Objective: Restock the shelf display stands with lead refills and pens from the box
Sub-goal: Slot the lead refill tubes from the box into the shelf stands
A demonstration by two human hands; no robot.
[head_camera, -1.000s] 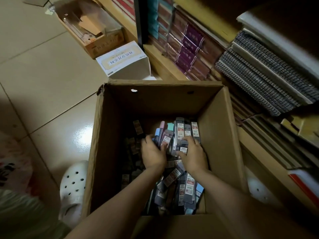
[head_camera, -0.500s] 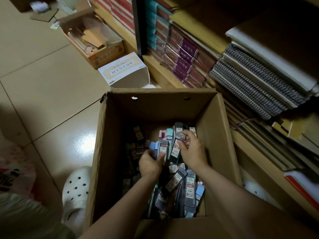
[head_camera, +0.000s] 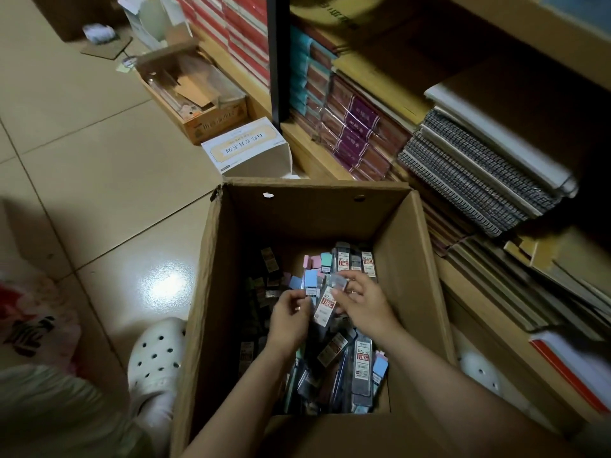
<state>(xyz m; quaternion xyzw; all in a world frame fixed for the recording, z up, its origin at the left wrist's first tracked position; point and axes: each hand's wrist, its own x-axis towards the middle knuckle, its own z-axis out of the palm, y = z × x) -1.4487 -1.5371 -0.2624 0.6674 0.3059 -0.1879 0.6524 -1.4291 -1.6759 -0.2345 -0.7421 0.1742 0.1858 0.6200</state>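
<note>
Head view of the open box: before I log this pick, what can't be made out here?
- Bottom of the cardboard box, head view: covered by the pile of lead refill packs.
- Box's left inner side: too dark to identify the packs there.
- Small print on the pack held between the left hand and right hand: too small.
- Display stands: outside the frame.

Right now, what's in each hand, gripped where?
Right hand: refill pack, pinched at its top end. Left hand: fingers on another pack's lower edge; a firm hold cannot be told.
</note>
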